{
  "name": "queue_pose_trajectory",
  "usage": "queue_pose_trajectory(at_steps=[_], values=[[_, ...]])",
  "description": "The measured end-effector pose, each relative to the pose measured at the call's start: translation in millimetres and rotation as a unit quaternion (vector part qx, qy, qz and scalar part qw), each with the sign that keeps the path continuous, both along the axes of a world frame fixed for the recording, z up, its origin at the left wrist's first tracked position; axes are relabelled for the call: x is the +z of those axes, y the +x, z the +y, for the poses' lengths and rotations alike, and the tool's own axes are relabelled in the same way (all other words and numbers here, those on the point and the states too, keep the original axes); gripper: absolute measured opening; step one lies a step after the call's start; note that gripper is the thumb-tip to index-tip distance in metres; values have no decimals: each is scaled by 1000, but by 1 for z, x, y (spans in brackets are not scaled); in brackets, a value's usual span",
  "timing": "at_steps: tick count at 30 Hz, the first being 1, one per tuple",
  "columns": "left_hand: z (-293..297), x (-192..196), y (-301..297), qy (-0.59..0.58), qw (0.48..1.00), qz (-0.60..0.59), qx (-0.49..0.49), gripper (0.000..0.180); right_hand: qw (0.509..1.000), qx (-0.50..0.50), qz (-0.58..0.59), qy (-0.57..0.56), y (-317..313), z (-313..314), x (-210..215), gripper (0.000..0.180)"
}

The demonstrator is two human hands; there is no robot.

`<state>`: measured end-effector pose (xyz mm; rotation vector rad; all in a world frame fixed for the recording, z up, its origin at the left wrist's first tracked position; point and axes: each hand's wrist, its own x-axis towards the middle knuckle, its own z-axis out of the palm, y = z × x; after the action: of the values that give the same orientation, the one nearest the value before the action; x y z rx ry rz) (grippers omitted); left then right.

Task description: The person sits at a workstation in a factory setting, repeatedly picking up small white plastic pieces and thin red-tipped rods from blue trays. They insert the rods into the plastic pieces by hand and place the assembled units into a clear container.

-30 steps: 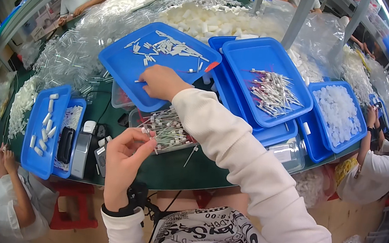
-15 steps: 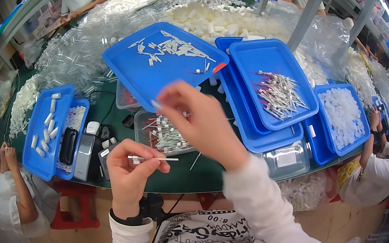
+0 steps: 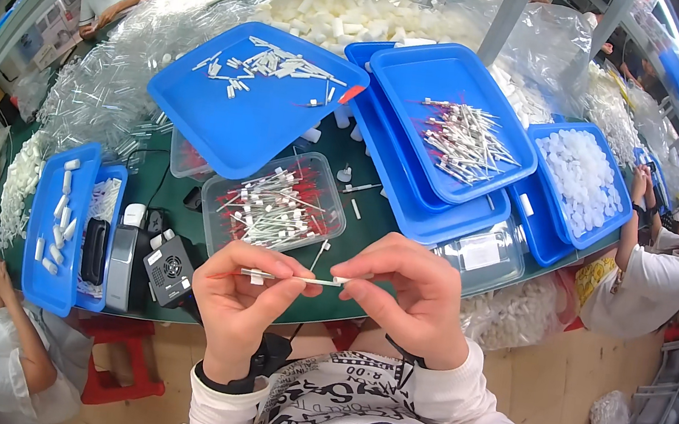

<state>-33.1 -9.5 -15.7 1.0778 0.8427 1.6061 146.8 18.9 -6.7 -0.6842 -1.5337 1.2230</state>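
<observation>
My left hand (image 3: 245, 307) pinches a thin white stick (image 3: 315, 281) between thumb and fingertips. Red wire and a small white tab trail from the stick's left side. At its right end my right hand (image 3: 417, 304) is closed on a small white sleeve-like piece (image 3: 340, 281), which meets the stick's tip. Both hands are over the near table edge, fingertips nearly together. Just beyond them, a clear plastic box (image 3: 342, 217) holds many similar white sticks with red wires. Farther left, a tilted blue tray (image 3: 230, 133) carries loose short white pieces.
Stacked blue trays (image 3: 398, 91) stand right of centre, the top one holding wired sticks. A blue tray of translucent white pieces (image 3: 581, 184) lies farther right. At left are a blue tray (image 3: 75, 263) of white cylinders and a small black device (image 3: 169, 269). Other people sit around the table.
My right hand has come down from over the blue tray to the stick's right end, with a small white piece in its fingers. The clear box is uncovered. The view has shifted slightly.
</observation>
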Motion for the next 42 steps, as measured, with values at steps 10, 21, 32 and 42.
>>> queue_pose_trajectory(at_steps=[10,21,32,42], values=[[2,-9,2,-4,999,-23,-25,12,992,-37,-91,80,10,-1,1,18],[11,-18,9,-19,999,6,-47,10,992,-101,-75,0,20,-8,-8,17],[16,-23,21,-18,992,107,-63,14,978,-136,-138,78,12,-5,-17,14],[10,-9,14,97,952,291,-15,21,942,-165,-188,225,20,-2,-13,14]])
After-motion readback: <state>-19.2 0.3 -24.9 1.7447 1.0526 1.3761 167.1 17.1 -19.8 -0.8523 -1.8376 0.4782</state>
